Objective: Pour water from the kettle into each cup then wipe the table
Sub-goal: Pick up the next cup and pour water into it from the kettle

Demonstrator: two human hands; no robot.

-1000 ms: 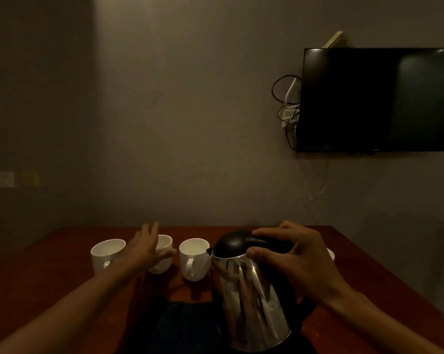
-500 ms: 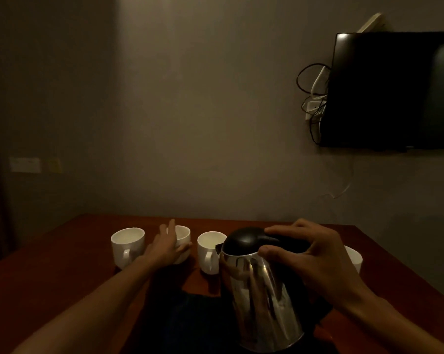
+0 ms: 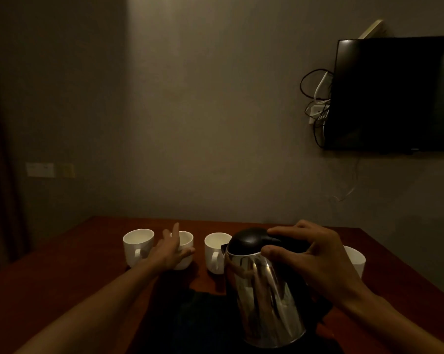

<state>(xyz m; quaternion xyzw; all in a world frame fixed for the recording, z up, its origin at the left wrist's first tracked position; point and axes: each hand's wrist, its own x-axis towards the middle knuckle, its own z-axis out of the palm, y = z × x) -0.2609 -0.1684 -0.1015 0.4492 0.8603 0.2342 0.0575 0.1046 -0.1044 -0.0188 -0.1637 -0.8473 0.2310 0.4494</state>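
Observation:
A steel kettle point(image 3: 264, 302) with a black lid stands at the near middle of the brown table point(image 3: 62, 277). My right hand point(image 3: 315, 259) grips its black top, fingers and thumb curled over the lid. Four white cups stand in a row behind it: the far-left cup point(image 3: 136, 245), a second cup point(image 3: 186, 241), a third cup point(image 3: 216, 251) just left of the kettle's spout, and a fourth cup point(image 3: 355, 259) half hidden behind my right hand. My left hand point(image 3: 168, 252) touches the second cup, index finger straight up by its rim and thumb across its front.
A dark cloth point(image 3: 203, 318) lies on the table in front of me, left of the kettle's foot. A black television point(image 3: 394, 93) hangs on the wall at the right with tangled cables point(image 3: 318, 103) beside it. The wall runs close behind the table.
The view has swung left and a little down. My left hand stays at the second cup and my right hand stays on the kettle's top; the kettle has not visibly moved.

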